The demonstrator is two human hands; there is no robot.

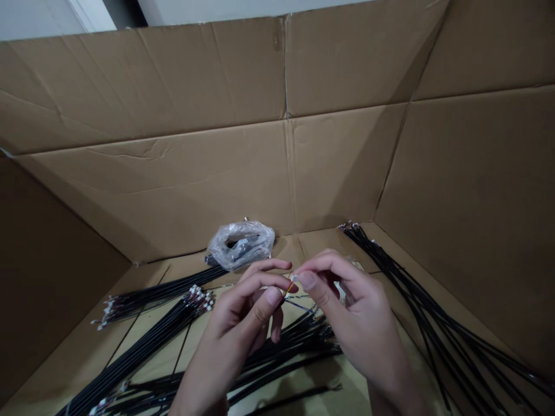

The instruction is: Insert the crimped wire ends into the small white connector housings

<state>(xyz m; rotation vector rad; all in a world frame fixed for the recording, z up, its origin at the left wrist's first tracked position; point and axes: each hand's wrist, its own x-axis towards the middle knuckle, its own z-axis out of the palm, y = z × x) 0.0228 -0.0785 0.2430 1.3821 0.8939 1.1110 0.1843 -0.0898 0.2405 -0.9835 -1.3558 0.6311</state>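
A: What is seen first?

B: A large cardboard box (286, 162) is seen, its brown walls creased and matte, with a seam down the far wall. Its floor is covered with long, thin black cables.

A: How are the cables laid out?

B: One bundle (433, 312) is laid along the right wall. Two more bundles (147, 323) are spread at the left, tipped with small white connectors (199, 297). A loose pile (299, 346) is lying under the hands.

A: Anything else inside?

B: A crumpled clear plastic bag (240, 244), glossy and holding something dark, is set at the far middle.

A: And the hands?

B: The left hand (247, 323) and right hand (347, 312) are brought together near the middle. Thin coloured wires (289, 294), yellow and blue, are pinched between thumb and forefinger of both hands, above the loose pile.
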